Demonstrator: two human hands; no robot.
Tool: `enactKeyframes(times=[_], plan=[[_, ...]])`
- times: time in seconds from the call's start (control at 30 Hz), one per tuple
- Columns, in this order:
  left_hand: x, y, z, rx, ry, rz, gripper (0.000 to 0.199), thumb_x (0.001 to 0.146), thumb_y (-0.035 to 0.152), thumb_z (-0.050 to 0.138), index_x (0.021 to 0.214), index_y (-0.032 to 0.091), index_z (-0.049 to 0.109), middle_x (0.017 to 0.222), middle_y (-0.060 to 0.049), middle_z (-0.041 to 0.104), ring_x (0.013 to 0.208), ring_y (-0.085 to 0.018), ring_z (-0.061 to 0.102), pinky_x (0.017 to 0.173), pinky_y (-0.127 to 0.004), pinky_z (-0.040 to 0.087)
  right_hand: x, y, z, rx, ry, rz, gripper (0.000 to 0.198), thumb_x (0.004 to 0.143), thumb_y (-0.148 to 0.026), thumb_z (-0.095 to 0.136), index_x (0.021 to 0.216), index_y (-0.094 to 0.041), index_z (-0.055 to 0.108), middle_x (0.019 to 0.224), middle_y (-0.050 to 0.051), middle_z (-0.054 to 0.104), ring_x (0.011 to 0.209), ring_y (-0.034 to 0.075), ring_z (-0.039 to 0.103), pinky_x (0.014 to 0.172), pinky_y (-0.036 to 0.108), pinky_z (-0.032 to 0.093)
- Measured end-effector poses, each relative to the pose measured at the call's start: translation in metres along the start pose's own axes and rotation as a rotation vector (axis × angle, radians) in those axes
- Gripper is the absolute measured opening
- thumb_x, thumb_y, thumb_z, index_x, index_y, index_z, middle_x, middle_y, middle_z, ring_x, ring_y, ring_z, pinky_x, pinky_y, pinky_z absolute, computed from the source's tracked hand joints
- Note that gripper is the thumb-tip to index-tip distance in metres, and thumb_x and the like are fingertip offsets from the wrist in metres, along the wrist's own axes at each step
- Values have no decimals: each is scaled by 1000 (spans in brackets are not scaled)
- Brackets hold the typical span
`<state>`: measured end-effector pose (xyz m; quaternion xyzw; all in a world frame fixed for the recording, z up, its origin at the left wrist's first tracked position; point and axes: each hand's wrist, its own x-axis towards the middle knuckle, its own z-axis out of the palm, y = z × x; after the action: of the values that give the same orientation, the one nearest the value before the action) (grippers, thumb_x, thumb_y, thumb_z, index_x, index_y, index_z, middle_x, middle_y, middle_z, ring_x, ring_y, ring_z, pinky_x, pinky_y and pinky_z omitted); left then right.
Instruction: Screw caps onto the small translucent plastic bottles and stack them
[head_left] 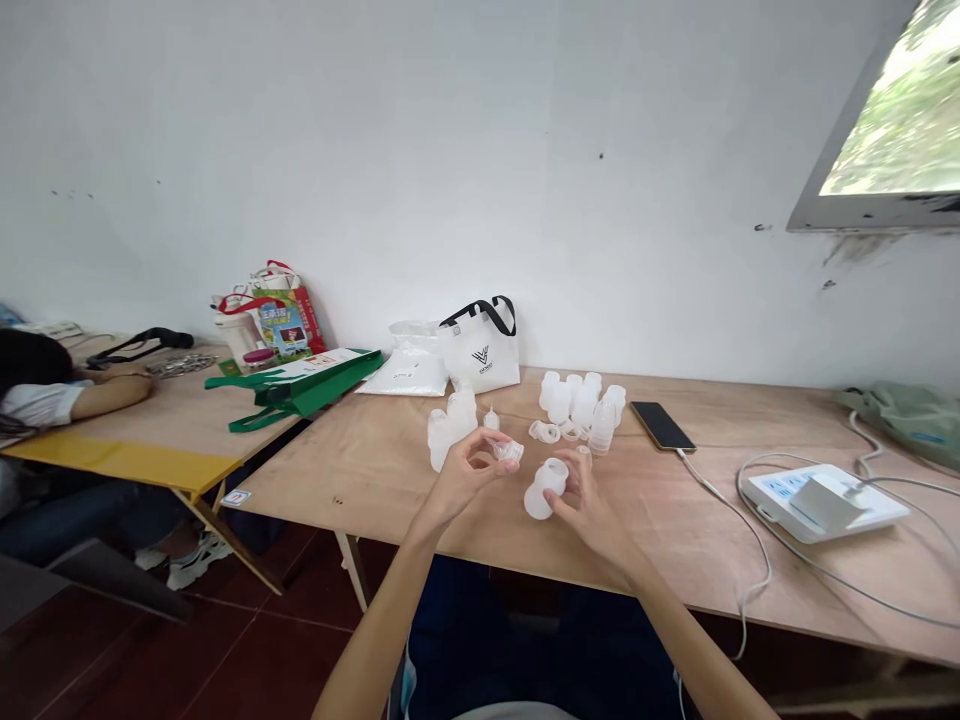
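Observation:
Between the fingertips of my left hand (471, 470) is a small clear plastic piece with a ringed edge (510, 451). My right hand (587, 498) grips a translucent white plastic bottle (541, 492) with a rounded body, tilted with its open mouth up, just right of the left hand. Behind the left hand stand more white bottles (450, 428) and a small nozzle-tipped piece (491, 418). Further back on the right is a group of white bottles (576, 397), with loose clear rings (544, 432) and a stack of ringed pieces (601, 428) in front.
A phone (663, 427) on a cable and a white box-shaped device (825, 502) lie on the right. Along the wall are a bag of white material (409, 368) and a white tote (484, 350). A green bag (307, 388) spans the table gap; another person's arm (112, 395) rests far left.

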<state>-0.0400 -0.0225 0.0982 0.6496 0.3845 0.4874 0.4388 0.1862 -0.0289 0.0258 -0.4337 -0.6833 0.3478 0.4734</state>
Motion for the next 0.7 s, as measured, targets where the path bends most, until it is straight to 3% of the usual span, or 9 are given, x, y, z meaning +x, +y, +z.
enactKeyframes(times=[0.07, 0.27, 0.5, 0.7], plan=[[2, -3, 4, 20, 2, 4, 33, 78, 41, 81, 101, 20, 68, 103, -5, 67, 95, -19, 62, 83, -29, 50, -3, -1, 3, -21, -22, 18, 51, 88, -42, 64, 131, -28, 40, 129, 8, 60, 112, 24, 64, 96, 41, 52], [4, -10, 6, 63, -9, -6, 33, 82, 44, 77, 103, 20, 67, 111, -6, 68, 105, -23, 63, 87, -31, 51, -4, -2, 11, -255, -111, 57, 31, 85, -39, 65, 111, -24, 55, 95, 2, 68, 87, 24, 65, 77, 38, 52], [1, -7, 7, 63, -82, -34, 36, 82, 45, 77, 105, 21, 63, 112, -6, 66, 102, -21, 65, 88, -33, 53, -1, -21, -1, -297, -44, -99, 32, 88, -40, 65, 116, -24, 62, 105, 5, 68, 94, 24, 66, 79, 36, 53], [-4, -1, 14, 102, -76, -24, 35, 83, 49, 75, 96, 20, 59, 97, -2, 61, 92, -17, 61, 78, -28, 53, -7, -32, -10, -686, 57, -241, 44, 87, -23, 62, 130, -30, 61, 107, 6, 66, 92, 26, 68, 72, 36, 55]])
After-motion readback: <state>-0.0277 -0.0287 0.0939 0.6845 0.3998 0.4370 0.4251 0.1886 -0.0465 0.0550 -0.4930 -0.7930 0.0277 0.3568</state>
